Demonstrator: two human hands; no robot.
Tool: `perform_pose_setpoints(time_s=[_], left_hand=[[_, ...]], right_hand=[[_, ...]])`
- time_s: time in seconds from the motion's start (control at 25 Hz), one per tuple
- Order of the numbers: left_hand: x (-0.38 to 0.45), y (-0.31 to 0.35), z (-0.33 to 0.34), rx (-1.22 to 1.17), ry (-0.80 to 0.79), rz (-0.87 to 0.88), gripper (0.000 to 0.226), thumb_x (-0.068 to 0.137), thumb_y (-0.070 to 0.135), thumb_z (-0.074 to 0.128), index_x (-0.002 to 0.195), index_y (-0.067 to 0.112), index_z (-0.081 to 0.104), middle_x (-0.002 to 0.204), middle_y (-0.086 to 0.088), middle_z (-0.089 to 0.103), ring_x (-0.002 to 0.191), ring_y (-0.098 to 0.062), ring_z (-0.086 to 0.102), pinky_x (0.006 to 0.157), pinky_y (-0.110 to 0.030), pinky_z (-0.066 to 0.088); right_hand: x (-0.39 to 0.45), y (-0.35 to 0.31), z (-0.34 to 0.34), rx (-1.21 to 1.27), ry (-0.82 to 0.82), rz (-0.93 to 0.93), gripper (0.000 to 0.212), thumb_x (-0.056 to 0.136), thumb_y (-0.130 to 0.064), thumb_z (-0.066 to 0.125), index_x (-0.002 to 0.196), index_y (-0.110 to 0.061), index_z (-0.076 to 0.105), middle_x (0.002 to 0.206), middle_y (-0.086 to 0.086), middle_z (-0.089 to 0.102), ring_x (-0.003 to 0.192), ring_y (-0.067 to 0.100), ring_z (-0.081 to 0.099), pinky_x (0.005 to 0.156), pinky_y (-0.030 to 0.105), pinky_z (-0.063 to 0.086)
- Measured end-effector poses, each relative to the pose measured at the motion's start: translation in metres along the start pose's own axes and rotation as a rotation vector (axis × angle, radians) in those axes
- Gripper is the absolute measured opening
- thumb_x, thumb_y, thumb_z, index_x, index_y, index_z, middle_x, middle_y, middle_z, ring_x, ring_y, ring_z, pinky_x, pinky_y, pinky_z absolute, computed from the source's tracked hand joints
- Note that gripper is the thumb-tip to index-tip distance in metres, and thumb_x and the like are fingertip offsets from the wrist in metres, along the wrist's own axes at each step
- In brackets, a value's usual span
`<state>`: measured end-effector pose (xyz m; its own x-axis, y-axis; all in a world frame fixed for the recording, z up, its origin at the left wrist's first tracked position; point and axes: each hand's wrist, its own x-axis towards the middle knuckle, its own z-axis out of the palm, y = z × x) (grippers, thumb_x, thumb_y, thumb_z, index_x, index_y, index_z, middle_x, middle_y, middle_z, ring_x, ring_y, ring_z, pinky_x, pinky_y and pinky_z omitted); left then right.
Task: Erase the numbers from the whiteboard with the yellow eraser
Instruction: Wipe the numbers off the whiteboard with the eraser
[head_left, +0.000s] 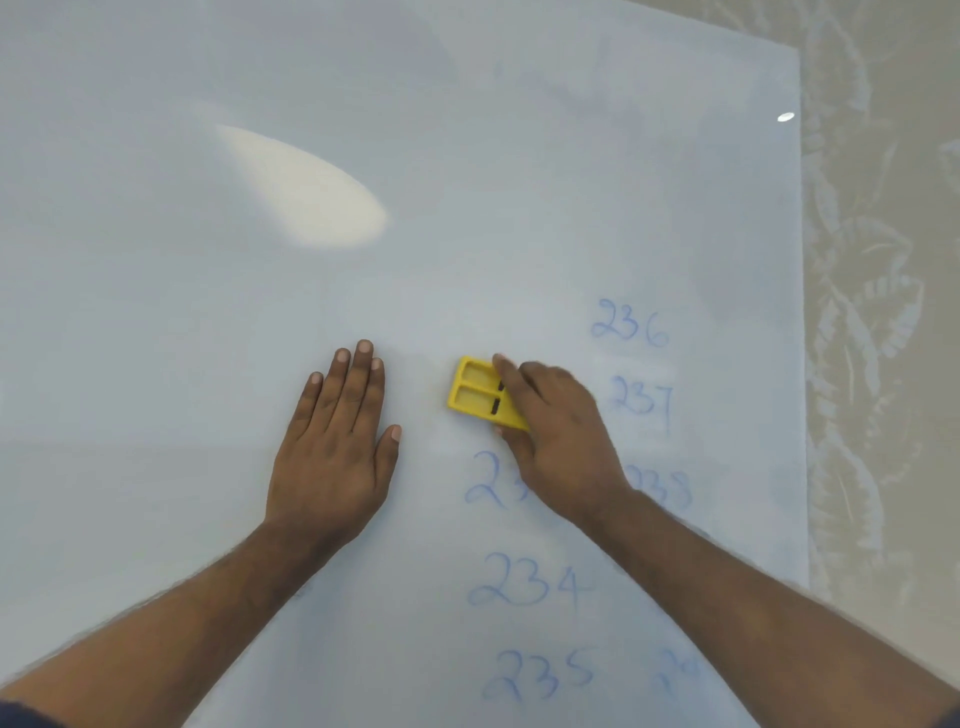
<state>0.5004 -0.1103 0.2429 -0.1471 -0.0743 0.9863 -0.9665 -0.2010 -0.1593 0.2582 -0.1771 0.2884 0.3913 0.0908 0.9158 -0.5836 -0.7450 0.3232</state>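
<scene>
Here blue 236 (629, 326), 237 (641, 402), 234 (527, 581) and 235 (543, 673) read clearly around the yellow eraser (480, 392), gripped by the right hand (556, 431) on the whiteboard (467, 156); the left hand (337, 441) lies flat and empty beside it.

Whiteboard (363, 291) carries blue handwritten 236 (629, 325), 237 (643, 402), 234 (527, 581), 235 (543, 673); two more numbers partly hidden, unreadable.
</scene>
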Motion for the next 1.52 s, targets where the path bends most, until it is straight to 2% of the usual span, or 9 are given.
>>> perform_pose_setpoints(time_s=[0.12,0.24,0.4,0.52,0.8,0.96,1.12,1.28,1.52], left_hand=[[-0.008,0.0,-0.001,0.005,-0.011,0.03,0.064,0.105,0.034,0.032,0.16,0.002,0.023,0.169,-0.013,0.019,0.157,-0.028,0.018,0.127,-0.047,0.017],[-0.015,0.0,-0.002,0.009,-0.036,0.033,0.065,0.105,0.036,0.029,0.16,0.003,0.021,0.17,-0.011,0.017,0.158,-0.026,0.016,0.128,-0.045,0.015],[-0.021,0.004,-0.002,0.014,-0.037,0.013,0.064,0.106,0.034,0.03,0.16,0.002,0.022,0.17,-0.012,0.019,0.158,-0.027,0.017,0.128,-0.046,0.016],[-0.022,0.006,-0.002,0.009,-0.034,0.004,0.064,0.106,0.034,0.031,0.16,0.002,0.023,0.169,-0.012,0.019,0.158,-0.027,0.017,0.127,-0.047,0.018],[-0.03,0.005,-0.002,0.005,-0.05,0.023,0.064,0.105,0.035,0.032,0.16,0.003,0.022,0.17,-0.012,0.018,0.158,-0.027,0.016,0.128,-0.047,0.016],[-0.036,0.005,-0.003,0.003,-0.058,0.036,0.064,0.106,0.036,0.031,0.16,0.002,0.023,0.17,-0.012,0.018,0.158,-0.027,0.016,0.128,-0.046,0.016],[-0.041,0.008,-0.003,0.0,-0.064,0.017,0.064,0.106,0.035,0.03,0.16,0.002,0.021,0.17,-0.012,0.017,0.158,-0.027,0.014,0.128,-0.046,0.014],[-0.044,0.012,-0.002,-0.007,-0.064,-0.001,0.064,0.106,0.035,0.03,0.16,0.003,0.021,0.17,-0.012,0.016,0.158,-0.027,0.015,0.128,-0.046,0.013],[-0.056,0.014,-0.002,-0.026,-0.057,0.015,0.064,0.105,0.035,0.033,0.16,0.002,0.022,0.17,-0.012,0.018,0.158,-0.027,0.015,0.128,-0.046,0.015]], right_hand=[[-0.039,0.005,-0.003,-0.027,-0.115,-0.124,0.061,0.092,-0.024,0.062,0.147,-0.012,0.039,0.121,0.006,0.054,0.104,0.028,0.052,0.093,0.039,0.043],[-0.057,0.024,-0.015,-0.097,-0.145,-0.188,0.058,0.094,-0.027,0.06,0.147,-0.013,0.039,0.12,0.006,0.055,0.105,0.029,0.054,0.094,0.039,0.043],[-0.03,0.029,-0.015,-0.085,-0.039,-0.011,0.059,0.089,-0.029,0.054,0.144,-0.01,0.043,0.116,0.009,0.057,0.097,0.031,0.054,0.082,0.044,0.047],[-0.011,0.006,-0.001,-0.011,0.044,0.109,0.061,0.084,-0.022,0.059,0.142,-0.008,0.046,0.114,0.013,0.057,0.096,0.033,0.053,0.083,0.043,0.045],[-0.071,-0.016,0.01,0.002,-0.097,-0.099,0.063,0.088,-0.018,0.063,0.147,-0.016,0.04,0.121,0.008,0.053,0.11,0.031,0.051,0.097,0.04,0.039],[-0.101,0.007,-0.004,-0.093,-0.207,-0.205,0.066,0.085,-0.017,0.064,0.147,-0.017,0.04,0.12,0.006,0.055,0.107,0.031,0.052,0.1,0.038,0.037],[-0.079,0.017,-0.01,-0.069,-0.145,-0.106,0.058,0.09,-0.024,0.058,0.146,-0.016,0.042,0.118,0.007,0.055,0.105,0.031,0.053,0.095,0.038,0.039],[-0.058,-0.005,0.005,0.043,-0.048,0.052,0.062,0.086,-0.019,0.062,0.145,-0.012,0.044,0.12,0.011,0.056,0.105,0.033,0.054,0.093,0.044,0.043],[-0.108,-0.024,0.012,-0.021,-0.15,-0.119,0.061,0.088,-0.018,0.061,0.146,-0.015,0.042,0.12,0.007,0.055,0.107,0.03,0.051,0.098,0.039,0.039]])
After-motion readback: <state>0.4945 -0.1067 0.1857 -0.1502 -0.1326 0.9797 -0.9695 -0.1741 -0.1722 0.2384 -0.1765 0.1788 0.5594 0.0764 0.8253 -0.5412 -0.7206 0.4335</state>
